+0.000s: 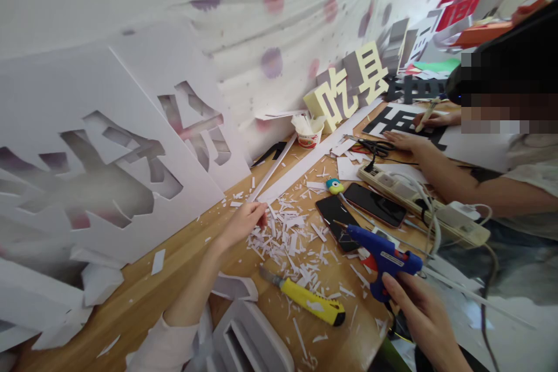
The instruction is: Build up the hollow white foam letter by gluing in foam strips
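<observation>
The left hand (249, 218) pinches a long white strip (306, 163), hiding its end; the right hand (421, 299) clasps a blue plastic glue gun (387, 253).

Cutter (300, 295) obstructs tabletop (143, 290) (scraps (291, 243) too).

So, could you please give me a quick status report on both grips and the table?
Right grip: holding blue glue gun. Left grip: at near end of long white strip. Between them: paper scraps, yellow cutter.
</observation>
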A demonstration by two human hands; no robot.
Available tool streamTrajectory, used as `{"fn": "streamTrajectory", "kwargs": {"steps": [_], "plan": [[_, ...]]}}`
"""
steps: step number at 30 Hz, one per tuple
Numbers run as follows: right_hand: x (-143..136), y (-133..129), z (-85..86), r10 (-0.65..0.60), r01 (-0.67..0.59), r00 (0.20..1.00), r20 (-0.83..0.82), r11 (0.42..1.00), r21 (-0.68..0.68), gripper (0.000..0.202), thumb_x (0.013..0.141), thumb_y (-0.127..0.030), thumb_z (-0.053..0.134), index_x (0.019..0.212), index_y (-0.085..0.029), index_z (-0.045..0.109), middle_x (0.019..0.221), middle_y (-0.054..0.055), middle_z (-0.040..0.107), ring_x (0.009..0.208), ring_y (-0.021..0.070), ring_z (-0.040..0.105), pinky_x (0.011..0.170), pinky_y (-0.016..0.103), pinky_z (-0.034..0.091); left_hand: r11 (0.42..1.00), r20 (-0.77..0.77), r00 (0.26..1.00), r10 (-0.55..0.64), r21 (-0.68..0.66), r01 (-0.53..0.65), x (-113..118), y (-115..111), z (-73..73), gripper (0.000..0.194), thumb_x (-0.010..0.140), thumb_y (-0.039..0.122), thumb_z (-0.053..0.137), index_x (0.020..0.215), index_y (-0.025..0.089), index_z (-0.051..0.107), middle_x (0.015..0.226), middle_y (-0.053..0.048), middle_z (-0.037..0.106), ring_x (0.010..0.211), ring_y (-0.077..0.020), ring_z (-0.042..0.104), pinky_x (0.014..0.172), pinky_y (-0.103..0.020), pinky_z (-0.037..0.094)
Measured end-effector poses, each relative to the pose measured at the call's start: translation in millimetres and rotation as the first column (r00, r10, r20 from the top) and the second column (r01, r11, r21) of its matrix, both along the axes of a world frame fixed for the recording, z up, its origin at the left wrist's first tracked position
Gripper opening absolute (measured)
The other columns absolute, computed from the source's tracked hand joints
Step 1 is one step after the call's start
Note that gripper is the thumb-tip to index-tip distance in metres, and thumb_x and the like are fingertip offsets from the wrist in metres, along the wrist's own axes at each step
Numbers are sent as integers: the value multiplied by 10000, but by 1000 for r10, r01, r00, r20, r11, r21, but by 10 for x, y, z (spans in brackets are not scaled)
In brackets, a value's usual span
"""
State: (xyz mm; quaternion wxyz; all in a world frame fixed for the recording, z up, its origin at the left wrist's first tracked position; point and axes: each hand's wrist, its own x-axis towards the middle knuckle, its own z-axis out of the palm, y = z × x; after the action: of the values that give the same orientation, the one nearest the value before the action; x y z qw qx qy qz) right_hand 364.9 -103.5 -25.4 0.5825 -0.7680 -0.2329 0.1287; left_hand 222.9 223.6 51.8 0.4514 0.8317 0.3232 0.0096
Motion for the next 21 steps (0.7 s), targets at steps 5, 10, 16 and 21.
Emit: {"fn": "streamTrajectory", "kwargs": {"steps": [5,10,16,21], "plan": [[-111,0,-8,-13,12,1000,-28,999,-35,517,850,-716,638,681,-228,664,665,13,602,643,201,544,600,301,440,999,-3,1000,-9,41,9,24,-50,11,322,991,452,605,1078,149,671,994,-38,707,835,-171,688,768,-362,596],[-112,10,-27,-4,2,998,-57,1000,-27,511,847,-707,647,666,-230,628,653,6,582,641,192,527,601,293,439,994,15,999,31,104,-32,47,-83,-38,299,971,435,641,1034,145,672,966,-33,700,828,-168,680,767,-364,592],[-95,78,45,-6,4,996,-92,1000,-25,542,790,-739,687,622,-235,580,629,-4,568,615,184,523,581,282,442,995,45,999,24,97,-28,36,-105,-72,295,969,372,654,1180,165,654,1161,-73,691,984,-206,686,862,-418,595],[-86,108,46,13,-16,996,-84,999,-33,511,790,-711,692,629,-238,582,610,-14,547,607,183,515,608,280,461,996,25,999,44,75,-46,15,-123,-59,312,985,414,624,1158,156,657,1109,-65,700,932,-196,693,827,-401,600]]}}
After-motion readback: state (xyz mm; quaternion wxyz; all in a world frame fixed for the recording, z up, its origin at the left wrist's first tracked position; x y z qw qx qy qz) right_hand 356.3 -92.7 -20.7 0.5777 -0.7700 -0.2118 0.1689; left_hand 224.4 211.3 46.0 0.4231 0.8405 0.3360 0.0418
